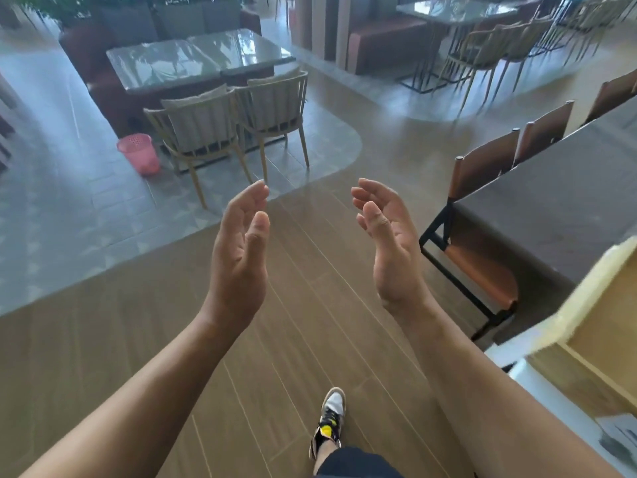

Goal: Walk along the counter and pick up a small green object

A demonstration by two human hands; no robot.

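Note:
My left hand [241, 250] and my right hand [387, 239] are raised in front of me over a wooden plank floor [138, 339], palms facing each other with a gap between them. The fingers of both are relaxed and slightly bent. Neither hand holds or touches anything. Both bare forearms reach in from the bottom of the view. Nearest to my right hand is a brown chair [482, 257] pushed under a long dark table [558, 201].
Ahead on the left, two slatted chairs [234, 125] stand at a glossy grey table [196, 60], with a pink basket [139, 153] beside them. A pale wooden crate [593, 339] sits at the right edge. My shoe [331, 419] shows below. More tables and chairs fill the back right.

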